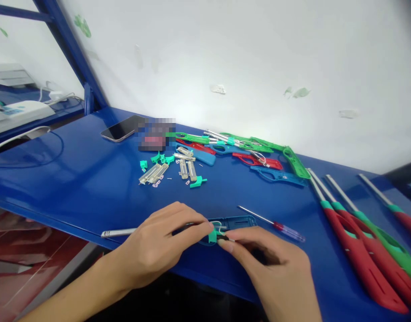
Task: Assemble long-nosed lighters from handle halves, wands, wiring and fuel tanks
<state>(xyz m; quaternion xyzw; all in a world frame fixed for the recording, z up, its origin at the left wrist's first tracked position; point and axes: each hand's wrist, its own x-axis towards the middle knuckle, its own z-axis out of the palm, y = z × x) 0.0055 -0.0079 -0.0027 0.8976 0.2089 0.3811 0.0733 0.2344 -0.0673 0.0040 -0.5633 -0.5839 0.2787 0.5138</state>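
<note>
— "Now, what occupies the two hands at this blue table (91,188)?"
— "A blue shell (241,220), low centre of the frame; the left hand (155,237) is curled closed about its left end, thumb beside a teal piece (212,235); the right hand (281,266) pinches a small part (227,239) between thumb and forefinger; a white wire (217,223) loops above; a silver tube (118,233) juts out left."
— "And around them?"
— "A screwdriver (282,229) lies right of centre, near the right hand; lighters (356,250) line the right edge; clear parts (192,171) lie mid-frame; loose shells (295,163) sit above, towards the wall (252,53); a phone (123,128) rests upper left."
</note>
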